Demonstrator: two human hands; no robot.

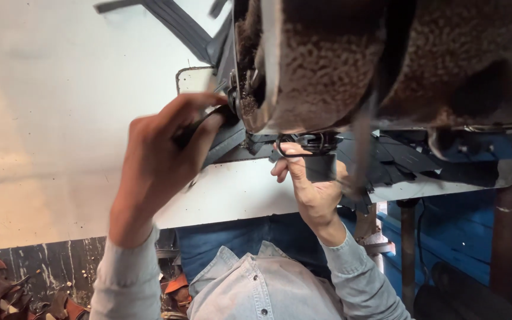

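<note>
A pale worktable [60,118] carries a sewing machine [351,65] wrapped in brown fleece, with blue panels and leather scraps around the floor below. The left hand [161,160] pinches one dark, narrow strap [200,125], fingers closed on it just left of the needle area. The right hand [306,178] presses a dark leather piece [321,167] under the machine, fingers curled on it; more dark cut pieces [398,157] lie to its right, too overlapped to count.

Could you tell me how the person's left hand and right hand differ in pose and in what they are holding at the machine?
The left hand is raised higher and curled around a dark strap, its back to the camera; the right hand sits lower, near the table edge, fingers pinching dark material under the machine. The left hand reaches from the machine's left side, the right from directly below. Both wear pale denim sleeves and handle dark pieces.
</note>
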